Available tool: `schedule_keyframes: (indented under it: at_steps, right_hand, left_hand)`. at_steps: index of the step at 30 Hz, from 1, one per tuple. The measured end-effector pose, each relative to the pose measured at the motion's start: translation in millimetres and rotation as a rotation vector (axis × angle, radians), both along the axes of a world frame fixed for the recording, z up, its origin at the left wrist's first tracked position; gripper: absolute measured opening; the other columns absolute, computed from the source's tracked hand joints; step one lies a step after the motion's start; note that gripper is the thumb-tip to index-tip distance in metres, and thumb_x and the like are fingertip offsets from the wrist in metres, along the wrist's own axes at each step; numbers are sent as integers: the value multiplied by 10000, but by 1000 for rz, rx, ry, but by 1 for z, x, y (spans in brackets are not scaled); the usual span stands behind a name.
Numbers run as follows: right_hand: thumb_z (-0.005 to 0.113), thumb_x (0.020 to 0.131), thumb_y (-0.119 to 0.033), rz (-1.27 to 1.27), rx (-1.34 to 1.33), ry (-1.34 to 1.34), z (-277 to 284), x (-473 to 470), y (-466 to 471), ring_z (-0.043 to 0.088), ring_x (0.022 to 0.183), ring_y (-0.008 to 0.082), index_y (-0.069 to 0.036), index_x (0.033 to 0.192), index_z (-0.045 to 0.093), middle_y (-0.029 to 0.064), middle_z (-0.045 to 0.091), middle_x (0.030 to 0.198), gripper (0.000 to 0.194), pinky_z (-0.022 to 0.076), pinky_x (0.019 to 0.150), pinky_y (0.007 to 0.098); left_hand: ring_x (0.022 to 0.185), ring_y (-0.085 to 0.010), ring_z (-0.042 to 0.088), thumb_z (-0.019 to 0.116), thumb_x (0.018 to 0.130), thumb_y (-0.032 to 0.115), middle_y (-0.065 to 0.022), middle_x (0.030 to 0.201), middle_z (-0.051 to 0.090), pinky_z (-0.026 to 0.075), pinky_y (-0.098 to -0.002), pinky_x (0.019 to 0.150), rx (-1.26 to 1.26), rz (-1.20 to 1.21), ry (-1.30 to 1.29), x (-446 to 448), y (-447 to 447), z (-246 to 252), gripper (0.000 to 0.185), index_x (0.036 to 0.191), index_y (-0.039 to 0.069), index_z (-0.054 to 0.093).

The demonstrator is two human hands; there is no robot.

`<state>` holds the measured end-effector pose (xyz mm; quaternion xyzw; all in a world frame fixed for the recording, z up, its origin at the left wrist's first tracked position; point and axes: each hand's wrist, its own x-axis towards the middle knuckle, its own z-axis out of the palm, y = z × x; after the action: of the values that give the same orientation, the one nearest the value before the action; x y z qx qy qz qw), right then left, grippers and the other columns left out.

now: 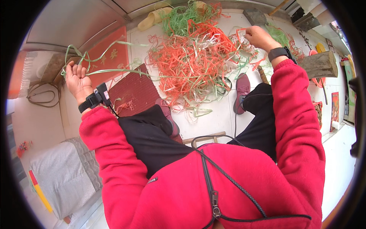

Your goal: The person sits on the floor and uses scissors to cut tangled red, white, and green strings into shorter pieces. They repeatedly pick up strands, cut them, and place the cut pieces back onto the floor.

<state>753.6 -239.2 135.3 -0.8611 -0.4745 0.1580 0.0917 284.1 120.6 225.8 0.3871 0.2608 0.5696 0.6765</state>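
My left hand, palm up and fingers curled, grips a strand of pale green plastic strip at the far left. From there the strip runs right, over a big tangled heap of red, white and green plastic strips on the tiled floor. My right hand is raised at the heap's right edge, its fingers closed by some red and white strips; whether it grips one cannot be made out. Green strips lie bunched at the heap's far side.
My shoes stand near the heap. A ribbed red mat lies left, beside a red mat bearing writing. Yellow slippers sit by the metal door. At right is a wooden block; at lower left, a cloth-covered object.
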Motion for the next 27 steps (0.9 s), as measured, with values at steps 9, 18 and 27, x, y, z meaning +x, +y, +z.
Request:
schedule_keyframes:
  at_steps: [9,18,27]
  right_hand:
    - [619,832,-189,381,78,214,-101,-125,59,601,1051,349,-53,1225,558,191,625,1132,420,477,933,398]
    - [577,811,-186,269,-282,39,-191,-103,29,671,858,343,-52,875,705,194,682,928,196,529,736,455]
    - [583,833,-184,-112,-280,-331,-144,112,-18,625,969,365,-68,994,647,183,649,1034,209,504,809,468]
  left_hand:
    - [496,-70,253,493,966,103,31,607,286,225,-227,439,38,-267,-130,-11,-6,28,153,880,-16,536]
    - [571,-130,212,478,914,89,25,648,222,207,-308,536,239,25,245,-248,107,157,296,671,136,315]
    - [793,-259,685,665,728,233,-100,920,710,517,-397,701,231,1482,2325,-475,103,158,286,976,93,683]
